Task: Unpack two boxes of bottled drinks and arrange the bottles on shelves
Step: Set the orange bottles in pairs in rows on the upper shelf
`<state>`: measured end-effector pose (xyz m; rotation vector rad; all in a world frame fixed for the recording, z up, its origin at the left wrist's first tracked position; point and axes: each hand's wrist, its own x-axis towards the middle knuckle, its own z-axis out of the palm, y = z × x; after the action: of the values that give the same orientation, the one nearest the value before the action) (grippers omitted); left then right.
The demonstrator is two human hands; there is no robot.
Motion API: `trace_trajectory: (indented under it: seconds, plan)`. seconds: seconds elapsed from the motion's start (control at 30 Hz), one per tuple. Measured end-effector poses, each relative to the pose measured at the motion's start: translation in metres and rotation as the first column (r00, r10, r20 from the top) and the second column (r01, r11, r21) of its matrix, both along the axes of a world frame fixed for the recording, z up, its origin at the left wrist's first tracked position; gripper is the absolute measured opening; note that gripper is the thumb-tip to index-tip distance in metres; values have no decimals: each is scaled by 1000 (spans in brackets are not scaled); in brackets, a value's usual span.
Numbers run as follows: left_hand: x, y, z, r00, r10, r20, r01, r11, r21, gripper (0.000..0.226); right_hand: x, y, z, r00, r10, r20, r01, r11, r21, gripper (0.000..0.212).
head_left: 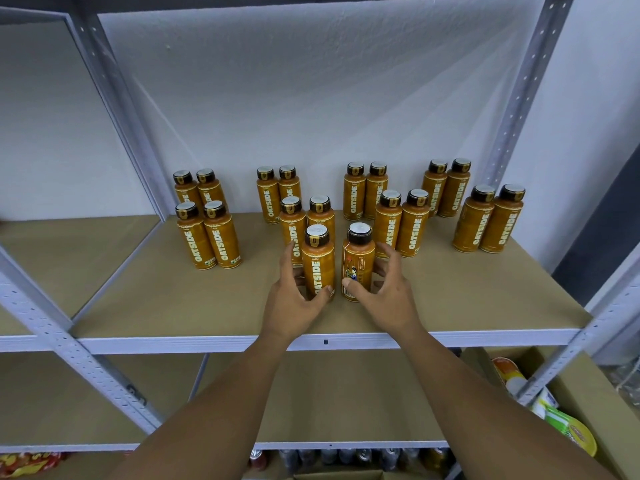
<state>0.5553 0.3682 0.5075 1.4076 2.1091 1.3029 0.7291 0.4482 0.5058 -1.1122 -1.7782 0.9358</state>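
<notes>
The bottles (318,268) wear smooth, faintly glossy orange plastic labels with dark shiny caps (360,233). The shelf (173,299) board looks matt brown fibreboard, framed in grey painted metal (55,337). The wall (311,98) is rough.

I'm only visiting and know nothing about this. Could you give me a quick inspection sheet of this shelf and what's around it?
Surface: brown shelf board in a grey metal rack.
Job's things: upright orange bottles stand in pairs towards the back. The front left bottle shows its label, and the front right bottle is turned away.
Clutter: nothing seen on this shelf.
Grippers: the left hand holds the front left bottle. The right hand is cupped round the front right bottle, thumb on it.
Cables: nothing seen.
Surroundings: white wall behind, cans on the lowest shelf, and a cardboard box of packets at lower right.
</notes>
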Motion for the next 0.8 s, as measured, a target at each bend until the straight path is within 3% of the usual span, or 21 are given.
trace_trajectory:
  seconds: [0.2, 0.8]
  plan:
    - [0, 0, 0, 1000, -6, 1, 6, 1000, 2, 108, 1, 0, -1, 998, 56, 5, -56, 998, -14, 94]
    - [-2, 2, -2, 1000, -9, -3, 9, 1000, -4, 107, -1, 1, -1, 998, -12, 56, 12, 1000, 5, 96]
